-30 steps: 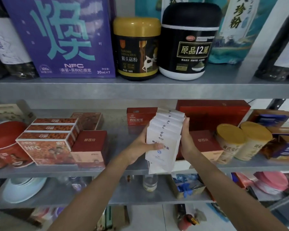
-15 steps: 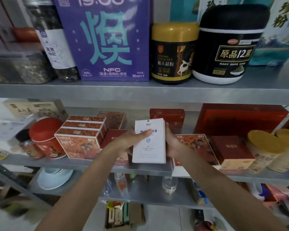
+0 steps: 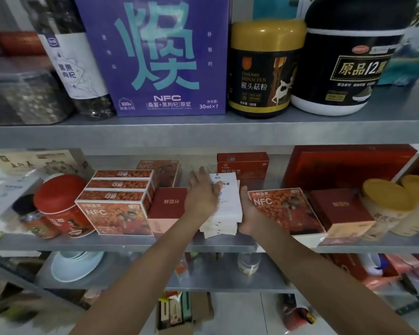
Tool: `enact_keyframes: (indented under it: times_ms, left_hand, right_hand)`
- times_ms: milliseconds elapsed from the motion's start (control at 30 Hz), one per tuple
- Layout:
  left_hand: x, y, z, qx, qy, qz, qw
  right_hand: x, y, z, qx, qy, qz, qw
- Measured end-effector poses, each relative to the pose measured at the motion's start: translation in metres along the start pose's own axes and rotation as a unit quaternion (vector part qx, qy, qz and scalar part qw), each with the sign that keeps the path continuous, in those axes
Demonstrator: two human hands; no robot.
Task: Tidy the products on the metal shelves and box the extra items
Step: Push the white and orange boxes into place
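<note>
While the white boxes [image 3: 228,213] sat stacked on the middle shelf [image 3: 131,243], left hand [image 3: 202,199] and right hand [image 3: 248,213] lay open against them, gripping nothing; this stack looked placed, boxing extras apparently not begun.

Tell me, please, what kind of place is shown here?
Probably a small shop, or its stockroom, selling health foods. Tiered metal shelves carry packaged goods with their labels facing the front: a purple juice carton, a gold-lidded jar and stacked red boxes.
</note>
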State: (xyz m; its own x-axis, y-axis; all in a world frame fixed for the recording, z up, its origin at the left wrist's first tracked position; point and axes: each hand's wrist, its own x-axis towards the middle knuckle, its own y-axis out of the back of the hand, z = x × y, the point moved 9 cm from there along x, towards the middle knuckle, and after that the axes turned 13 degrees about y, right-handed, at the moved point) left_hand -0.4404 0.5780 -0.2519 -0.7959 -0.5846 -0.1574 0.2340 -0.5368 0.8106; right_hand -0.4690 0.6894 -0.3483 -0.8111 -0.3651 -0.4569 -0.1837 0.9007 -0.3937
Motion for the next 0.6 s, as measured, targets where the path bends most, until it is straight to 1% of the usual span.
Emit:
enact_keyframes:
  times_ms: [100, 167, 200, 300, 400, 600]
  left_hand:
    - [-0.006, 0.014, 0.017, 0.043, -0.137, 0.070, 0.987]
    - [-0.005, 0.013, 0.023, 0.091, -0.186, 0.065, 0.976]
    - [-0.003, 0.011, 0.022, 0.109, -0.193, 0.052, 0.974]
    - [0.001, 0.007, 0.015, 0.123, -0.177, 0.009, 0.977]
    - [0.002, 0.003, 0.010, 0.172, -0.178, 0.005, 0.969]
    - [0.002, 0.000, 0.010, 0.193, -0.181, 0.008, 0.964]
  right_hand:
    - [0.003, 0.004, 0.000, -0.007, -0.007, 0.009, 1.000]
    - [0.001, -0.002, 0.002, -0.030, -0.026, -0.006, 0.999]
    - [0.000, -0.007, 0.003, -0.041, -0.031, -0.011, 0.999]
    - [-0.003, -0.019, 0.008, -0.046, -0.047, -0.013, 0.998]
    - [-0.006, -0.015, 0.014, -0.025, -0.060, 0.012, 0.998]
    - [-0.014, -0.001, 0.025, -0.026, -0.016, 0.047, 0.998]
